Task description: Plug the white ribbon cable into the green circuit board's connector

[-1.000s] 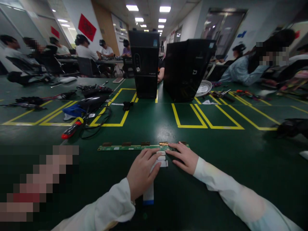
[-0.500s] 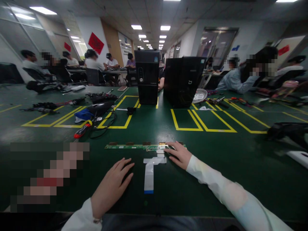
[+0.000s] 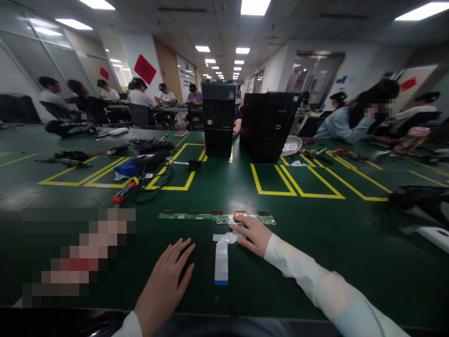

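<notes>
Right hand (image 3: 255, 235), fingers parted, reaches over the right-hand part of a long, narrow green circuit board (image 3: 189, 216), most of which stretches out to the left of the fingertips; whether they press on it, I cannot tell. Just on the near side of the board, a white flat ribbon cable (image 3: 220, 262) runs from beside the thumb, bends, and points its blue end toward the person. Left hand (image 3: 166, 276), also spread and holding nothing, sits left of the cable, apart from it, over the green tabletop (image 3: 280, 285)

left hand (image 3: 165, 276): spread, beside white ribbon cable (image 3: 221, 264); right hand (image 3: 257, 235): over green circuit board (image 3: 189, 216)
</notes>
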Available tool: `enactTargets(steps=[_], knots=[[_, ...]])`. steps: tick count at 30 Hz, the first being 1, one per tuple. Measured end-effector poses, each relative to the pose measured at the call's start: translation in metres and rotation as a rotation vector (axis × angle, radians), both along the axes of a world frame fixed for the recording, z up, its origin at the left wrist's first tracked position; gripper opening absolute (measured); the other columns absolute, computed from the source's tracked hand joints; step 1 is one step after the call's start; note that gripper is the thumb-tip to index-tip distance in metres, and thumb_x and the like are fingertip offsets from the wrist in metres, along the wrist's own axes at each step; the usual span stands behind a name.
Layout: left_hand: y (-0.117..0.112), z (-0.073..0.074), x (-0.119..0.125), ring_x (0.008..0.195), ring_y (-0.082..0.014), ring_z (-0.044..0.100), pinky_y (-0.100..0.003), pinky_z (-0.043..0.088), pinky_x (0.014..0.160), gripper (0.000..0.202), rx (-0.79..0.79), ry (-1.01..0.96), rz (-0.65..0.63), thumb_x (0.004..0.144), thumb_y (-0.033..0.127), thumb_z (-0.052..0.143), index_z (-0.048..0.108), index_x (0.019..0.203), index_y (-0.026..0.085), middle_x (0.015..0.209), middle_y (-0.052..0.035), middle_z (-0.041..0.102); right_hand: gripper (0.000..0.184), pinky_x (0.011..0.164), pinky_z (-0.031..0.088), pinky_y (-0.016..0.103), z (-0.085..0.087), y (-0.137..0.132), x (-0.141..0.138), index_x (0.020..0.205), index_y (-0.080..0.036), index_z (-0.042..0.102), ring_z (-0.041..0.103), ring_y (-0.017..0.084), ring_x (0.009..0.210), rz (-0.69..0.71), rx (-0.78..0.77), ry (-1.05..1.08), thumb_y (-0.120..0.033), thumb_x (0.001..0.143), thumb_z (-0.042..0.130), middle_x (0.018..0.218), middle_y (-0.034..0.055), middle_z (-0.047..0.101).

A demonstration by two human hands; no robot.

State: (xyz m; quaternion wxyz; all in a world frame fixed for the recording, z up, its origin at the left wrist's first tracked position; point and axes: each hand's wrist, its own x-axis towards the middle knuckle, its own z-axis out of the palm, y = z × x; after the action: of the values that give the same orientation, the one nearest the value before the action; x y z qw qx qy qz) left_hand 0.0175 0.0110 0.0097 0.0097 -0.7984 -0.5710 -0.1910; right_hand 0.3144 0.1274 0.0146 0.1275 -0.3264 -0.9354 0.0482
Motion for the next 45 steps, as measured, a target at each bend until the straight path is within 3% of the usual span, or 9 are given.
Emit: enactTargets(steps=[9, 20, 25, 31, 37, 45], knots=[[-0.002, -0.003, 0.001, 0.129, -0.0243, 0.044, -0.048, 0.036, 0.106, 0.040, 0.035, -0.011, 0.018, 0.093, 0.030, 0.042, 0.048, 0.132, 0.023, 0.137, -0.0068, 0.052, 0.050, 0.108, 0.032, 0.048, -0.006, -0.011, 0.037, 0.139, -0.022, 0.045, 0.034, 0.026, 0.134, -0.057, 0.036, -0.025, -0.046, 0.095, 0.035, 0.145, 0.0118, 0.038], [-0.003, -0.004, 0.000, 0.130, -0.0246, 0.043, -0.049, 0.036, 0.107, 0.042, -0.001, 0.007, 0.030, 0.093, 0.032, 0.041, 0.047, 0.134, 0.022, 0.138, -0.0061, 0.050, 0.054, 0.105, 0.038, 0.048, -0.035, -0.040, 0.171, 0.140, -0.022, 0.043, 0.037, 0.027, 0.133, -0.375, 0.133, -0.032, -0.048, 0.094, 0.034, 0.147, 0.0101, 0.035], [-0.002, -0.003, 0.001, 0.130, -0.0243, 0.043, -0.049, 0.037, 0.107, 0.041, 0.007, 0.010, 0.027, 0.094, 0.031, 0.040, 0.047, 0.133, 0.022, 0.138, -0.0067, 0.050, 0.060, 0.102, 0.042, 0.048, -0.039, -0.062, 0.209, 0.137, -0.019, 0.047, 0.044, 0.029, 0.128, -0.566, 0.154, -0.063, -0.055, 0.092, 0.031, 0.144, 0.0110, 0.040], [-0.002, -0.002, 0.001, 0.130, -0.0242, 0.043, -0.049, 0.037, 0.106, 0.042, 0.006, 0.008, 0.027, 0.094, 0.032, 0.040, 0.046, 0.134, 0.023, 0.138, -0.0062, 0.050, 0.064, 0.101, 0.042, 0.050, -0.046, -0.080, 0.222, 0.131, -0.016, 0.052, 0.045, 0.031, 0.126, -0.787, 0.161, -0.073, -0.057, 0.090, 0.027, 0.141, 0.0132, 0.044], [-0.003, -0.003, 0.000, 0.129, -0.0249, 0.043, -0.049, 0.037, 0.106, 0.042, 0.006, 0.008, 0.028, 0.093, 0.032, 0.041, 0.046, 0.134, 0.023, 0.138, -0.0068, 0.050, 0.070, 0.099, 0.041, 0.051, -0.051, -0.090, 0.217, 0.131, -0.009, 0.050, 0.043, 0.035, 0.127, -1.013, 0.160, -0.128, -0.057, 0.087, 0.024, 0.138, 0.0197, 0.045], [-0.002, -0.003, 0.000, 0.130, -0.0247, 0.042, -0.050, 0.035, 0.107, 0.043, -0.006, 0.002, 0.027, 0.093, 0.032, 0.040, 0.045, 0.135, 0.022, 0.139, -0.0064, 0.049, 0.082, 0.100, 0.039, 0.049, -0.038, -0.087, 0.203, 0.135, -0.007, 0.044, 0.040, 0.036, 0.129, -1.253, 0.062, -0.241, -0.062, 0.085, 0.010, 0.140, 0.0216, 0.041]])
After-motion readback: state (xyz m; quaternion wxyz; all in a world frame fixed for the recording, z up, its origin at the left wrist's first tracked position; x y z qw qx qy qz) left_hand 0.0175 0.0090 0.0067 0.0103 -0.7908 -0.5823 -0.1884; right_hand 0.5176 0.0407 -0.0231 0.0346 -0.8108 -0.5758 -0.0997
